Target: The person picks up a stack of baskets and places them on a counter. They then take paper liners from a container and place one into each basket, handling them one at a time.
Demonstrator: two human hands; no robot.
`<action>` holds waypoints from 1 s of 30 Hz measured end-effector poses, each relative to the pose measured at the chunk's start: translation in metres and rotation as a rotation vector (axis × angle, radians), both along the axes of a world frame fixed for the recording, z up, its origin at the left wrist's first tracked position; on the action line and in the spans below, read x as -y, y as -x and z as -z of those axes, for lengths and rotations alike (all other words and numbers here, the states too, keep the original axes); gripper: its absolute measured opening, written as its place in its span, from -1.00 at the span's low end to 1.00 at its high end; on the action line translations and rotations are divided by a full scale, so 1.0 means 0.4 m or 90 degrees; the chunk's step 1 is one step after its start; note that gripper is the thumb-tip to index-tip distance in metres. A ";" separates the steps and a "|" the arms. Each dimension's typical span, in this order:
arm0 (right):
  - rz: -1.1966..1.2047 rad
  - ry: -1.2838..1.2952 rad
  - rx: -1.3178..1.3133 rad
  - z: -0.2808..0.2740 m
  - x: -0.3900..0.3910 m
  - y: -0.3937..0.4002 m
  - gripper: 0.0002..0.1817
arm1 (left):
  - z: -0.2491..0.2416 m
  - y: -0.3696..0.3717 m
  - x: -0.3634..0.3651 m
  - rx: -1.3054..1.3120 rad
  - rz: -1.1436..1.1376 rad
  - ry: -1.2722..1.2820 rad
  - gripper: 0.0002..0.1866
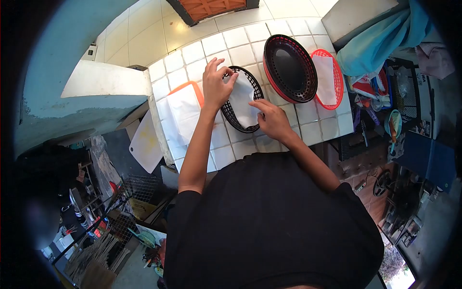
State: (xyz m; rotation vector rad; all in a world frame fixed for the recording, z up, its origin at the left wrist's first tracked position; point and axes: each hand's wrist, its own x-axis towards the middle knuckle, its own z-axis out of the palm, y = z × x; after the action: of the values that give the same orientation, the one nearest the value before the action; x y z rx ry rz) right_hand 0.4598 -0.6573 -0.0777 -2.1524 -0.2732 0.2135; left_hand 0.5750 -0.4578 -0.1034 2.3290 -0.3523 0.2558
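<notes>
An oval black plastic basket (pixel 258 90) lies on the white tiled counter, with a white paper sheet (pixel 244 101) inside it. My left hand (pixel 219 84) is over the basket's far left rim, thumb and index finger pinched at the paper's upper edge, the other fingers raised. At the right side, my right hand (pixel 275 120) has its index finger stretched onto the paper and its thumb apart near the rim. To the left, a stack of white paper sheets (pixel 183 113) partly covers an orange tray (pixel 195 91).
A stack of black and red oval baskets (pixel 291 70) stands right of the paper-lined basket. Beyond it sits a red basket (pixel 340 82) holding white paper (pixel 325 79). Teal cloth (pixel 380 41) hangs at the right. A low wall (pixel 108 86) borders the counter's left side.
</notes>
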 end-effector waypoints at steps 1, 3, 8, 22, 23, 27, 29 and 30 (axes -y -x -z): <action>0.004 0.006 0.012 0.000 -0.001 -0.001 -0.56 | 0.000 0.003 0.007 0.018 -0.027 -0.045 -0.81; 0.008 0.011 0.025 0.000 -0.004 -0.002 -0.58 | 0.004 0.006 0.009 0.038 -0.053 -0.090 -0.80; 0.019 0.063 0.061 0.008 -0.005 -0.006 -0.60 | 0.007 0.029 -0.009 0.052 0.012 -0.138 -0.76; -0.198 0.252 0.276 -0.024 -0.020 0.022 -0.71 | 0.004 0.077 -0.031 0.019 0.030 -0.270 -0.70; -0.237 0.250 0.236 -0.019 -0.024 0.031 -0.71 | -0.001 0.076 -0.029 0.019 0.031 -0.273 -0.70; -0.261 0.220 0.249 0.003 -0.034 0.048 -0.68 | 0.009 0.072 -0.026 0.023 0.021 -0.295 -0.67; -0.301 0.236 0.182 -0.001 -0.035 0.050 -0.62 | 0.011 0.074 -0.023 0.035 0.023 -0.303 -0.64; -0.301 0.237 0.181 0.005 -0.033 0.050 -0.62 | 0.018 0.074 -0.022 0.035 0.023 -0.302 -0.64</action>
State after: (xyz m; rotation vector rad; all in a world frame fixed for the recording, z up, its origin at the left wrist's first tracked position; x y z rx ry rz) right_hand 0.4399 -0.6439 -0.0798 -2.4560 -0.9754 0.2382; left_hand 0.5455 -0.4491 -0.1106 2.7803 -0.5279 0.2381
